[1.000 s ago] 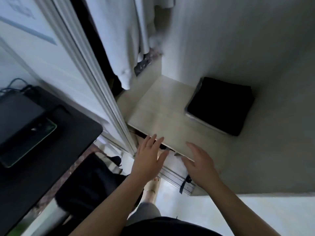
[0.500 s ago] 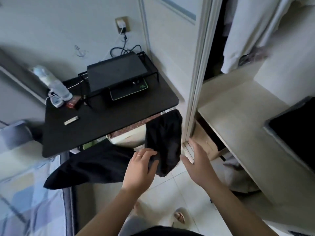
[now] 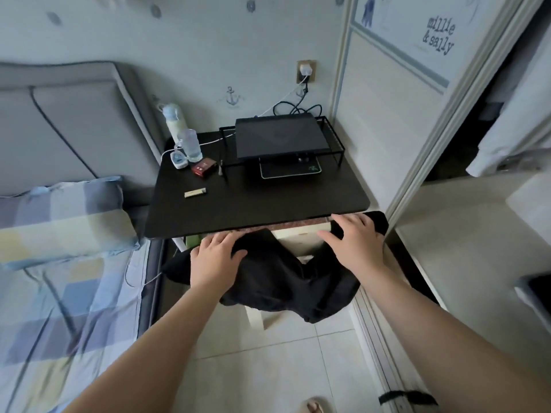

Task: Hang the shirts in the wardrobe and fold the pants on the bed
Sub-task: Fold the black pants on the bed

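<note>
Black pants: slung between hands, below near edge of bench; bed at left. Left hand, right hand apart, each gripping fabric; likely spread for transfer to bed, folding.

Two bare hands are in view, the left hand and the right hand, and one black cloth garment. One black rectangular worktop carries one black wire rack, one flat black slab-shaped device, one dark mat with a green logo, one pale plastic bottle, one clear drinking glass, one small white gadget, one small red box and one cream-coloured lighter. Elsewhere there are one white plug in a wall socket, one blue-and-yellow checked pillow and one white hanging garment.
</note>
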Demonstrator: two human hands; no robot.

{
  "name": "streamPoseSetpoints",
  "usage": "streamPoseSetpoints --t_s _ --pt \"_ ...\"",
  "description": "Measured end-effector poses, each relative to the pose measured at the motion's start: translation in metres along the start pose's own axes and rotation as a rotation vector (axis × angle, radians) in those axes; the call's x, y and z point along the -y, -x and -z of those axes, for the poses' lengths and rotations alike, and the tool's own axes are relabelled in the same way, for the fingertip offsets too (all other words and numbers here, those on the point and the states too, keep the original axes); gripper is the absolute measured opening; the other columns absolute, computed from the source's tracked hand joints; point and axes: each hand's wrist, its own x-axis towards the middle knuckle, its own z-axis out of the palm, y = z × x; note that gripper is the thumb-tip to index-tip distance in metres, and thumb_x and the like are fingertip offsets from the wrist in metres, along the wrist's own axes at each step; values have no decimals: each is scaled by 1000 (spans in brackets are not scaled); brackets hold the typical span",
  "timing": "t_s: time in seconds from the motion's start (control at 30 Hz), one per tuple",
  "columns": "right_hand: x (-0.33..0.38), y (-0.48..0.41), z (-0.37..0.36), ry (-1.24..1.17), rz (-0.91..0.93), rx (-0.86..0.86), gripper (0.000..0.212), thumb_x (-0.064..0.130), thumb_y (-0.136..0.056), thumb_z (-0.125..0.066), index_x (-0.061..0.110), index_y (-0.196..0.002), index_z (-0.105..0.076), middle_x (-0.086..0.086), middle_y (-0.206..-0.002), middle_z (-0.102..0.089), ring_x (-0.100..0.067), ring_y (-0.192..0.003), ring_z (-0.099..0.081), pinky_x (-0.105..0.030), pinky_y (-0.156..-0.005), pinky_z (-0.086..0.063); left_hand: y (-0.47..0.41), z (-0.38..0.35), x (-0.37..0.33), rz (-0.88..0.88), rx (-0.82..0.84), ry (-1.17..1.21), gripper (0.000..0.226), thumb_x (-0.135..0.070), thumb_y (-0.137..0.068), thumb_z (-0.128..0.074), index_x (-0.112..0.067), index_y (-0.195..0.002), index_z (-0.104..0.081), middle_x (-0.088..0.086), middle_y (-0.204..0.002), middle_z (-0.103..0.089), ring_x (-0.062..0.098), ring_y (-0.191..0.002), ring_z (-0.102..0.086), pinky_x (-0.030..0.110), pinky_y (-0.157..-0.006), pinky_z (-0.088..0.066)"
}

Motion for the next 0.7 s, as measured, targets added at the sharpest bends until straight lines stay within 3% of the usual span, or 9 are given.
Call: streamPoseSetpoints --t_s 0.13,0.23,0.3,0.47,0.7 --pt "-1 0 4 -4 30 -5 40 35 -95 -66 29 -135 -61 6 -136 -57 -23 -132 -41 -46 -94 -47 -7 9 10 -109 -3 7 33 -42 -97 -58 -39 -130 -61 -11 -127 -59 23 -116 -52 38 -95 -40" --pt "9 -1 6 59 54 -56 39 5 -94 -60 18 -130 -65 -2 -121 -60 -28 -114 -50 -42 -81 -52 -5 13 13 -181 -73 -53 22 -32 -99 -55 -30 -116 -68 -8 -112 -61 23 -103 -56 36 -83 -42" --pt "13 -1 12 126 34 -102 38 -5 -90 -55 10 -121 -70 -7 -108 -59 -32 -101 -55 -41 -75 -52 0 18 17 -179 -96 -20 18 -28 -100 -52 -25 -111 -67 -6 -109 -62 24 -100 -59 36 -82 -42" --pt "49 24 29 5 -13 -213 23 1 -94 -55 5 -105 -75 -12 -103 -65 -35 -96 -62 -33 -80 -45 33 49 59 -21 -190 347 9 -24 -100 -52 -27 -92 -56 -12 -98 -59 21 -90 -60 37 -75 -43" --pt "201 96 18 -391 224 -310 17 0 -94 -57 5 -99 -73 -5 -96 -66 -21 -91 -61 -25 -83 -43 90 126 172 52 -382 620 13 -19 -97 -54 -30 -90 -56 -12 -91 -65 17 -87 -59 35 -73 -46"
